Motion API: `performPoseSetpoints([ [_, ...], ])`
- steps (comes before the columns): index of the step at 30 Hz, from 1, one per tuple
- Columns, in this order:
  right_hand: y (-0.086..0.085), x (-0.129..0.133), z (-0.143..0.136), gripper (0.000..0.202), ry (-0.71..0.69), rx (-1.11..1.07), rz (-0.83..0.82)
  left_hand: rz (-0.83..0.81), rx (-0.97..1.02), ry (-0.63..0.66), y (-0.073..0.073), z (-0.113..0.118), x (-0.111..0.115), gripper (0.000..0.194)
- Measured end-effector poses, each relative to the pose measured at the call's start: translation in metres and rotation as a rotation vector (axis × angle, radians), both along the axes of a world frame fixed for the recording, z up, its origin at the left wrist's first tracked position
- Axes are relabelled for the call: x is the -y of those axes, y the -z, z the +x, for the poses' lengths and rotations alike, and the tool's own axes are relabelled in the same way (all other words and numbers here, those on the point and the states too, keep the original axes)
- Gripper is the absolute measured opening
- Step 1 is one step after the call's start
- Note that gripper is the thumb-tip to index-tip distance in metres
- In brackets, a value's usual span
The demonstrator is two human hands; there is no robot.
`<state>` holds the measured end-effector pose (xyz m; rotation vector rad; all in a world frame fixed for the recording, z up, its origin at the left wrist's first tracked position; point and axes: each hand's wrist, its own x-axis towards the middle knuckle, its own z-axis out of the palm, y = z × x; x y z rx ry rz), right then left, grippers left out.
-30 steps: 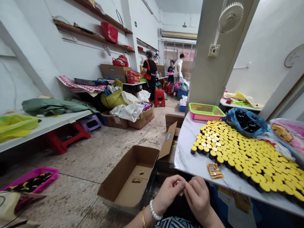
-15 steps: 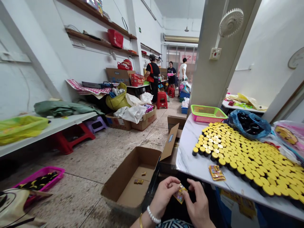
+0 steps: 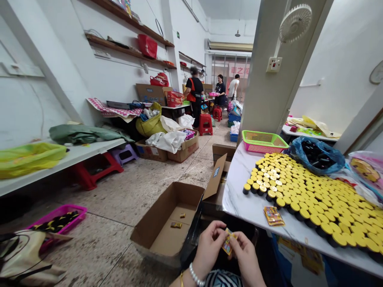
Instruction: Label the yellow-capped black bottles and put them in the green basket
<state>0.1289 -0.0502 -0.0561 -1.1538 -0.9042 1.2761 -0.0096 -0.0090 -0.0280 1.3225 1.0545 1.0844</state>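
Low in the head view, my left hand (image 3: pixel 211 244) pinches one edge of a small yellow and purple printed piece (image 3: pixel 228 244), a flat card or label. My right hand (image 3: pixel 244 251) grips its other side, thumb and fingers closed on it. A small pile of similar printed pieces (image 3: pixel 273 216) lies on the marbled table (image 3: pixel 239 195) to the right. Many small black containers with yellow lids (image 3: pixel 296 191) stand packed together on that table. To the left of my hands, an open cardboard box (image 3: pixel 155 235) holds a few small yellow-brown pieces (image 3: pixel 176 225).
A green and pink basket (image 3: pixel 265 142) and a blue bag of black parts (image 3: pixel 317 155) sit at the table's far side. On the floor at left is a pink basket (image 3: pixel 76 217) of black and yellow items. Several people (image 3: pixel 196 93) are far back.
My right hand has closed in on the printed piece, its fingers now gripping rather than spread. The view has shifted slightly. In the back, one person has turned.
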Motion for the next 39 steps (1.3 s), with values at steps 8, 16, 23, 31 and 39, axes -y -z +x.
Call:
performPoseSetpoints([
  [8,-0.044,-0.017,0.006,0.034,0.209,0.077,0.117,0.061,0.092,-0.007,-0.028,0.007,-0.007,0.028],
  [16,-0.071,-0.029,0.012,0.035,0.241,0.117,0.154,0.158,0.116,-0.053,-0.059,0.002,-0.008,0.023],
  [23,-0.068,-0.023,0.007,0.038,0.209,0.260,0.220,0.186,0.086,-0.040,-0.058,0.003,-0.006,0.024],
  [31,-0.072,-0.020,0.004,0.037,0.274,0.345,0.220,0.320,0.019,-0.215,-0.062,-0.006,-0.001,0.017],
  [39,-0.068,-0.018,0.004,0.032,0.218,0.414,0.282,0.350,-0.137,-0.020,-0.059,-0.009,-0.003,0.023],
])
